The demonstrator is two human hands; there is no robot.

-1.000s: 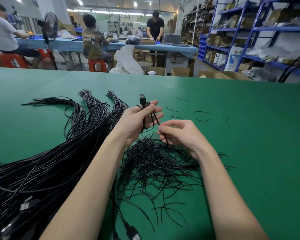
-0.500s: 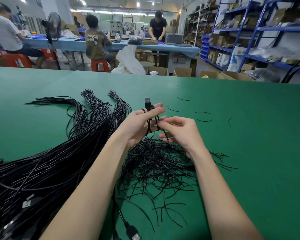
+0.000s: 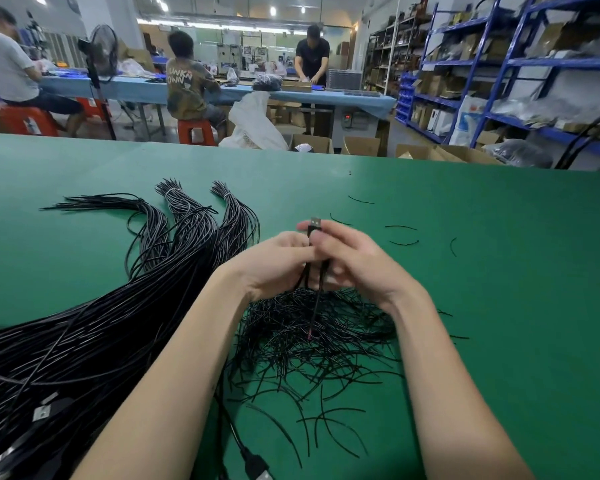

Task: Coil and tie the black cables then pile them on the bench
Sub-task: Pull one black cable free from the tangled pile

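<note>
Cable (image 3: 314,226) amid loose ties (image 3: 312,337) (bundles (image 3: 94,323) leftward)

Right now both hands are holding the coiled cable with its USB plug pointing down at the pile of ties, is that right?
Not quite. In the head view the left hand and right hand do hold the coiled cable, but its USB plug points up, above the fingers, away from the pile of ties.

The coiled cable (image 3: 313,271) is mostly hidden between the left hand (image 3: 274,261) and right hand (image 3: 355,259), only its USB plug (image 3: 314,225) and a loose tail showing, while the long cable bundle (image 3: 84,341) runs off the left edge.
</note>
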